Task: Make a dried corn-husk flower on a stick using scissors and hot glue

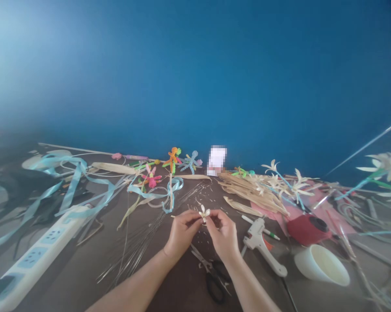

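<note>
A small white flower [204,213] with narrow petals is held upright near the middle of the view. My left hand [183,229] pinches its base from the left, thumb and forefinger pressed together. From the right, my right hand [223,232] grips the same flower between thumb and fingertips. Below and between the wrists lie black-handled scissors [211,273]. Just right of my right hand rests a white glue gun [263,247], with a green and white pen [260,227] beside it.
A power strip [36,255] and blue ribbons [73,182] lie at the left, thin wires [140,242] nearer the middle. Dried husks [250,190] spread behind the hands. At the right are a white cup [322,264], a red object [307,229] and white flowers [296,184].
</note>
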Tool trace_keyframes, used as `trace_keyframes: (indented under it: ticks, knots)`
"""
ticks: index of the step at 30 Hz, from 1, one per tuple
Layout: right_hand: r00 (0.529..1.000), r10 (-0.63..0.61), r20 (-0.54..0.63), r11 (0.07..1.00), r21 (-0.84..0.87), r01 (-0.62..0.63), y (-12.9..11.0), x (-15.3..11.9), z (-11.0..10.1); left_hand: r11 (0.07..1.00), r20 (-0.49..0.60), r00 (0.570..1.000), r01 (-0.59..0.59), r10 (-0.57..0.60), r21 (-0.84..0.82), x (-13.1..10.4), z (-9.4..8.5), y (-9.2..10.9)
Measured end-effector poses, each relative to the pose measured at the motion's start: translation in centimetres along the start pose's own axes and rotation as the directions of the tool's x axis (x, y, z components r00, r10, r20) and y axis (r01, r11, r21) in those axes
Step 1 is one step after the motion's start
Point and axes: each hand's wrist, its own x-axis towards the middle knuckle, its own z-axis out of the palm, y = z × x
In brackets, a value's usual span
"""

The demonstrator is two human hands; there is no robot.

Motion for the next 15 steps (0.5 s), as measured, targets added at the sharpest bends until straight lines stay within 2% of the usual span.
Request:
trace_keyframes:
  ticks: [15]
  knots:
    - [1.0,-0.012,0.011,1.0,-0.017,0.012,-0.27,0.02,-0.06,0.996,-0.044,0.996,0.077,-0.078,-0.035,-0.04,0.23,-0.22]
